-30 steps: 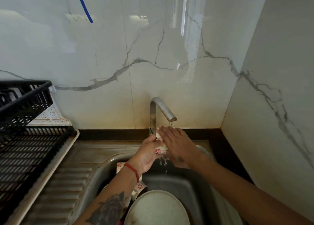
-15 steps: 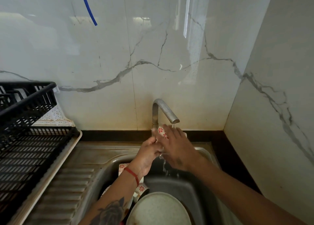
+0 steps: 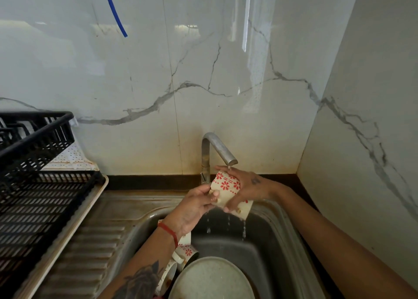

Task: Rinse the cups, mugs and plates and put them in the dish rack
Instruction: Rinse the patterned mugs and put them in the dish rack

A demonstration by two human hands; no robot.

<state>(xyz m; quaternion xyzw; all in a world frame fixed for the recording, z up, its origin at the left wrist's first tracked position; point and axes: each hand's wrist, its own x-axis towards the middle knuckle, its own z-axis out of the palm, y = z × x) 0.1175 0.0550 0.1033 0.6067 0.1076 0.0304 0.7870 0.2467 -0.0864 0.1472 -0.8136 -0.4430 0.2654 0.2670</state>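
Observation:
A cream mug with red flowers (image 3: 226, 187) is held tilted under the running tap (image 3: 220, 150), over the steel sink (image 3: 282, 242). My left hand (image 3: 195, 205) grips the mug by its handle side. My right hand (image 3: 246, 187) wraps over the top and far side of it. Water drips from the mug into the basin. Lower in the sink lie more flowered mugs (image 3: 186, 252) and a pale round plate (image 3: 210, 279), partly hidden by my left forearm. The black dish rack (image 3: 34, 185) stands at the left.
The rack sits on a cream tray (image 3: 67, 228) beside the ribbed steel drainboard (image 3: 95, 251). Marble-look wall panels close the back and the right side. A blue tube (image 3: 114, 9) hangs on the wall at the upper left.
The mug has been turned in my hands, and more of its flowered side shows now. My right hand shifted from covering it to holding its top and far side.

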